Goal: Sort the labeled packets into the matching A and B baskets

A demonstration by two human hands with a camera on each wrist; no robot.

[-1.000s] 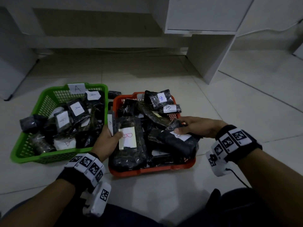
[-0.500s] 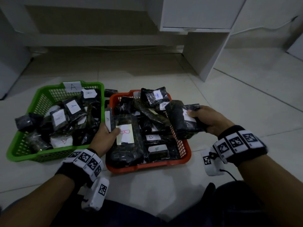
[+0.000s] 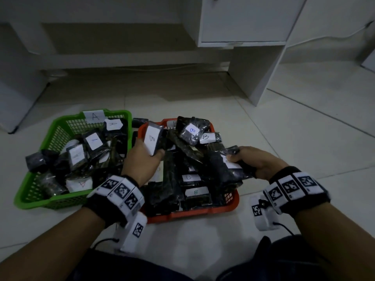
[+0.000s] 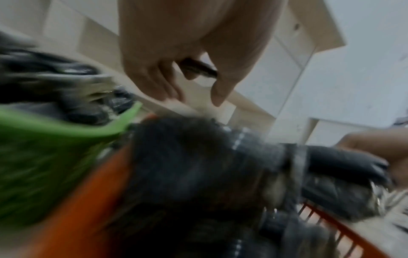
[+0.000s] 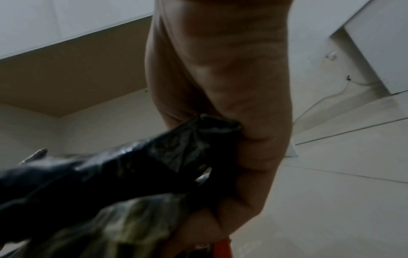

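In the head view a green basket (image 3: 50, 199) tagged A sits on the floor at the left, and an orange basket (image 3: 192, 213) heaped with B packets is beside it on the right. My left hand (image 3: 146, 153) holds a black packet with a white B label (image 3: 153, 138) raised over the orange basket's back left corner. My right hand (image 3: 239, 157) grips one end of a long black packet (image 3: 223, 171) above that basket's right side; its label is partly hidden by my thumb. The right wrist view shows the fingers (image 5: 253, 157) curled round the packet's crumpled end (image 5: 132, 165).
Several A packets fill the green basket; one black packet (image 3: 35, 161) hangs over its left rim. Another small packet (image 3: 140, 120) lies on the floor behind the baskets. A white desk leg (image 3: 257, 76) and cabinet stand behind on the right. My knees are below.
My left hand has lifted a B-labelled packet from the orange basket's left side up toward its back corner. My right hand has carried its packet a little lower over the basket's right side.
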